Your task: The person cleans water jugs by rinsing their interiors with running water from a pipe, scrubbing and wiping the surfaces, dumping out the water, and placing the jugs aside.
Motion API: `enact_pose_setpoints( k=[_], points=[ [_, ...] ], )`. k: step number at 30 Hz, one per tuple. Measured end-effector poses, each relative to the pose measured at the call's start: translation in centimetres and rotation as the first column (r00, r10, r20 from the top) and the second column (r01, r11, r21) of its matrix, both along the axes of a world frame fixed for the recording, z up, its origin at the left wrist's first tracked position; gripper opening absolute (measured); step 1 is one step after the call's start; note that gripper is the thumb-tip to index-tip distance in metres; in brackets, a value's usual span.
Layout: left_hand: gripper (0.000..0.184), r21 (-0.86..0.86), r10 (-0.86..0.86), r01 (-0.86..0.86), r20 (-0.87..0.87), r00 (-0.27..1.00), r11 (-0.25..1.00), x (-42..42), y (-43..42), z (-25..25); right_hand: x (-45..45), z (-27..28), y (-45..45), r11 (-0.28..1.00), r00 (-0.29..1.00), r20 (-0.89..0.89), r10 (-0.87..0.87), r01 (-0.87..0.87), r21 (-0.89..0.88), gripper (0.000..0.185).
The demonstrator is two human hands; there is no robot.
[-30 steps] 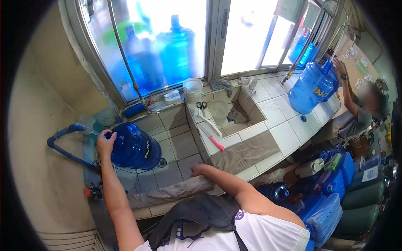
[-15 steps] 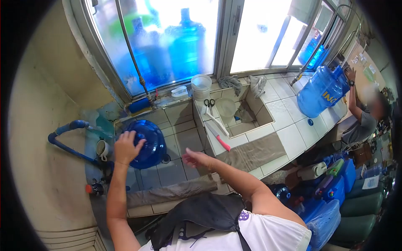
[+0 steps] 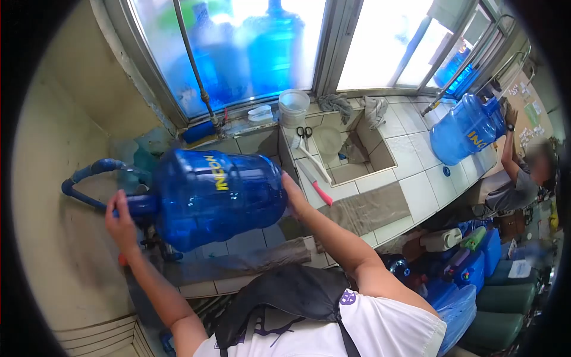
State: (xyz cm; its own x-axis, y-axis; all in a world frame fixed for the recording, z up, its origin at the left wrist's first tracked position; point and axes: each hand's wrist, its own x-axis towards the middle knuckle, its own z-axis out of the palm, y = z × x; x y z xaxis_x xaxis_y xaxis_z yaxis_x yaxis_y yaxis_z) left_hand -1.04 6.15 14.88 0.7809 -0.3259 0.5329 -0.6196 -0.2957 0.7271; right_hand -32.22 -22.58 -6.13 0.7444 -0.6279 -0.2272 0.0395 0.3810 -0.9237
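Note:
A large blue water jug with yellow lettering lies tipped on its side over the tiled basin, its neck pointing left. At the neck end is my left hand, its fingers around the mouth. My right hand presses against the jug's base on the right, with the fingers partly hidden behind it. Between them the two hands hold the jug roughly level. Behind the neck runs a bent blue pipe along the wall.
A knife with a pink handle, a white-handled brush, black scissors and a white bucket sit around the small tiled sink. Farther right, another person handles a second blue jug.
The jug has gone from standing upright in the basin to lying sideways and raised. My left hand moved from its top to the neck at left; my right hand came onto the base.

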Motion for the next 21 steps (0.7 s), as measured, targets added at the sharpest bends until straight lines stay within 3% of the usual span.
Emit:
enact_pose_setpoints(
  k=[1, 2, 4, 6, 7, 8, 9, 10, 11, 12, 14, 15, 17, 20, 21],
  points=[
    [0.036, 0.003, 0.003, -0.003, -0.006, 1.000, 1.000, 1.0, 0.6, -0.8, -0.3, 1.3, 0.9, 0.956, 0.993, 0.102, 0.054, -0.081, 0.282, 0.090],
    [0.035, 0.007, 0.021, -0.020, -0.078, 0.997, 1.000, 1.7, 1.3, -1.6, -0.5, 1.8, 1.5, 0.827, 0.974, 0.213, 0.076, -0.181, 0.532, 0.084],
    [0.035, 0.014, 0.057, -0.056, -0.150, 0.987, 0.998, 1.3, 1.7, -1.9, 0.1, 2.2, 1.3, 0.788, 0.969, 0.199, 0.144, -0.235, 0.570, 0.083],
    [0.038, 0.382, 0.299, -0.180, -0.278, 0.913, 0.907, 0.7, 1.2, -1.9, 0.3, 4.5, 0.4, 0.746, 0.968, 0.171, 0.182, -0.249, 0.618, 0.078],
    [0.041, 0.338, 0.287, -0.186, -0.278, 0.917, 0.923, -0.2, 1.6, -1.4, 0.2, 5.9, -0.7, 0.722, 0.952, 0.212, 0.220, -0.305, 0.621, 0.075],
    [0.041, 0.354, 0.315, -0.207, -0.282, 0.906, 0.912, -0.3, 2.8, -2.0, 0.2, 4.5, -2.2, 0.836, 0.977, 0.141, 0.158, -0.209, 0.508, 0.070],
    [0.041, 0.119, 0.193, -0.167, -0.264, 0.945, 0.979, -0.3, 4.1, -3.1, -0.3, 7.7, -1.7, 0.874, 0.965, 0.231, 0.126, -0.218, 0.435, 0.062],
    [0.040, -0.125, 0.080, -0.109, -0.212, 0.974, 0.986, -0.6, 5.3, -4.1, -0.8, 9.6, -1.4, 0.979, 0.978, 0.208, 0.031, -0.072, 0.193, 0.059],
    [0.036, -0.170, 0.049, -0.050, -0.012, 0.999, 0.984, -1.7, 5.9, -4.7, -1.8, 7.8, -3.1, 0.999, 0.987, 0.151, 0.052, -0.053, -0.001, 0.063],
    [0.036, -0.164, 0.072, -0.075, -0.021, 0.997, 0.984, -1.9, 6.4, -6.4, -1.7, 10.3, -2.0, 0.985, 0.955, 0.295, -0.025, 0.074, -0.156, 0.066],
    [0.032, -0.448, 0.005, -0.082, -0.170, 0.985, 0.890, -2.0, 6.5, -10.9, -1.9, 7.9, -2.4, 0.949, 0.937, 0.350, 0.006, 0.106, -0.298, 0.065],
    [0.032, -0.449, 0.016, -0.093, -0.172, 0.985, 0.888, -2.0, 5.9, -11.2, -1.3, 7.1, -2.9, 0.949, 0.937, 0.348, 0.017, 0.094, -0.301, 0.065],
    [0.032, -0.199, 0.047, -0.149, -0.442, 0.896, 0.969, -2.0, 3.8, -11.2, -0.1, 6.2, -3.7, 0.998, 0.987, 0.158, -0.034, 0.025, 0.056, 0.068],
    [0.033, -0.270, -0.014, -0.132, -0.479, 0.878, 0.954, -2.1, 3.4, -9.9, -0.8, 11.6, -4.2, 0.995, 0.994, 0.109, -0.020, 0.030, -0.091, 0.070],
    [0.033, -0.386, -0.071, -0.128, -0.460, 0.885, 0.914, -2.8, 3.3, -9.4, -1.1, 13.3, -3.6, 0.974, 0.978, 0.202, -0.049, 0.091, -0.208, 0.079]
  ],
)
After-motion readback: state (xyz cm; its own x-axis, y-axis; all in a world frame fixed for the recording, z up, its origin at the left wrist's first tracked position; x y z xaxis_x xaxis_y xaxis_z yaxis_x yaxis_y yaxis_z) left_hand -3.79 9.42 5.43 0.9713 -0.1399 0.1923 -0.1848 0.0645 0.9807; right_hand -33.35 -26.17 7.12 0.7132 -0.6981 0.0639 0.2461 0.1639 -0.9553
